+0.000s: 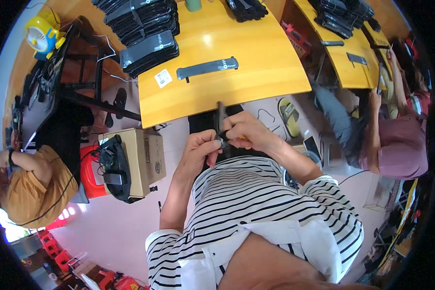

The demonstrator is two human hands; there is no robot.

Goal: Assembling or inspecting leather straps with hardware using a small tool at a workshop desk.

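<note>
Strap (207, 68) on table (256, 82), before hands (227, 137)

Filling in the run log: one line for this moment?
left hand: holds dark strap | right hand: grip on strap | table: another strap

Narrow dark strap (221, 121) stands upright, held below the table edge.

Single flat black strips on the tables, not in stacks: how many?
2. One strip lies on the near table beside a white label; another strip lies on the right table. Stacks may hide others.
</note>
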